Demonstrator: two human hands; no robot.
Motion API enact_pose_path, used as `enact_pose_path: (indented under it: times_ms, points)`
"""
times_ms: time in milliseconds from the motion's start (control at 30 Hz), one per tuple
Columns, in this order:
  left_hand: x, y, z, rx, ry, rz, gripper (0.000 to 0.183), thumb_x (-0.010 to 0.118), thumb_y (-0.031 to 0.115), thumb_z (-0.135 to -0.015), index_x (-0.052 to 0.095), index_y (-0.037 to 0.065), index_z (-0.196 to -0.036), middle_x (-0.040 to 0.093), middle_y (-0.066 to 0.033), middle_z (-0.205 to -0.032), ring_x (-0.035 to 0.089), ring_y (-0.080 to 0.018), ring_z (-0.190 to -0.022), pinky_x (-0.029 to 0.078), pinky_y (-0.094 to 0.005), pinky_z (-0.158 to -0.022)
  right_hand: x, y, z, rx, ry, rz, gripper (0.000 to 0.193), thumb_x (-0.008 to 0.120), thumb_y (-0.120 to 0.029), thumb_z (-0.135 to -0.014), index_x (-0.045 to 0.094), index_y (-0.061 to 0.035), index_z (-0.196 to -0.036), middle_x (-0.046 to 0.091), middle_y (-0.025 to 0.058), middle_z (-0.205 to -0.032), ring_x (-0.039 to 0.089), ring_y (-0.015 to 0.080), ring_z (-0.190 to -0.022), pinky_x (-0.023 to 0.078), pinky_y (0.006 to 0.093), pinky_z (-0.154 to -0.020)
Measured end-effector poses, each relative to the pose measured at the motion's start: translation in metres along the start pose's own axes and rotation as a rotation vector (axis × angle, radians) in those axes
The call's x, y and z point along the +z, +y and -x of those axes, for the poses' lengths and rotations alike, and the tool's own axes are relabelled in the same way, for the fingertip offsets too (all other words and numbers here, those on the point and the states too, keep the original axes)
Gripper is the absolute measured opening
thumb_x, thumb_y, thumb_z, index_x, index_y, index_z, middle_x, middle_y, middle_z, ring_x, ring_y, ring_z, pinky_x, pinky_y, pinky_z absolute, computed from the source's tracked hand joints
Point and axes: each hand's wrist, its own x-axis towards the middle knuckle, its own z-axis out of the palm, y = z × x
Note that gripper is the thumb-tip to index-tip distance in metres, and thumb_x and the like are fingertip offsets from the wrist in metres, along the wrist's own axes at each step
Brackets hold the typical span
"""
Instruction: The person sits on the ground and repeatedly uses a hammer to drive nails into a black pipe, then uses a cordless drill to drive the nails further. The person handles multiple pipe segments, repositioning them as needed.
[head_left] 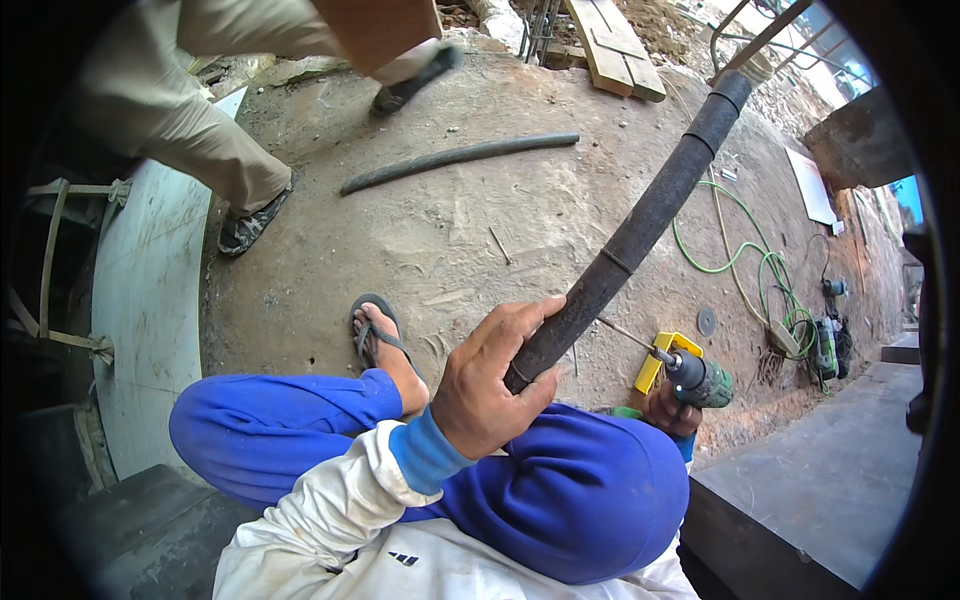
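My left hand (495, 375) is wrapped round the near end of a long black pipe (640, 230), which slants up and away to the right. A narrow band circles the pipe partway along, and a wider sleeve sits near its far end. Beyond my right knee, my right hand (668, 410) grips a green and black power drill (700, 380). A long thin drill bit (628, 333) runs from its chuck toward the pipe's side; whether the tip touches it I cannot tell. Behind the chuck is a yellow piece with an opening (650, 375).
A second black pipe (460, 160) lies on the dusty ground ahead. At far left another person's legs (230, 150) stand beside a pale board (150, 300). Rightward are a green cable (765, 250), a grinding disc (707, 320) and a dark slab (830, 470). Planks (615, 50) lie far off.
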Motion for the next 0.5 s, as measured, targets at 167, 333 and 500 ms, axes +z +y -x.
enact_pose_path:
  times_ms: [167,333,500]
  points:
    - [-0.008,-0.012,-0.01,0.147,0.016,-0.08,0.074,0.072,0.001,-0.08,0.054,0.0,-0.151,0.066,-0.0191,-0.128,0.073,-0.0258,-0.106,0.062,-0.037,-0.088,0.007,0.0,-0.004,0.093,0.171,0.048,0.042,0.085,-0.043,-0.084,0.058,-0.0115,-0.091,0.052,-0.0025,-0.068,0.049,0.0137,-0.054,0.039,0.0324,-0.061]
    - [-0.011,-0.018,-0.012,0.024,0.019,-0.007,0.069,0.075,-0.001,-0.082,0.058,0.002,-0.149,0.067,-0.0194,-0.125,0.073,-0.0327,-0.108,0.06,-0.039,-0.09,0.011,-0.001,-0.013,0.107,0.188,0.063,0.043,0.085,-0.043,-0.084,0.059,-0.0103,-0.093,0.052,-0.0022,-0.068,0.049,0.0138,-0.054,0.04,0.0336,-0.061]
    - [-0.008,-0.023,-0.012,-0.116,0.048,0.095,0.066,0.076,-0.002,-0.083,0.06,0.001,-0.147,0.069,-0.0203,-0.124,0.073,-0.0346,-0.11,0.059,-0.0393,-0.092,0.01,-0.001,-0.018,0.111,0.185,0.043,0.043,0.087,-0.04,-0.083,0.061,-0.0083,-0.096,0.053,-0.0023,-0.069,0.049,0.0135,-0.054,0.041,0.0339,-0.061]
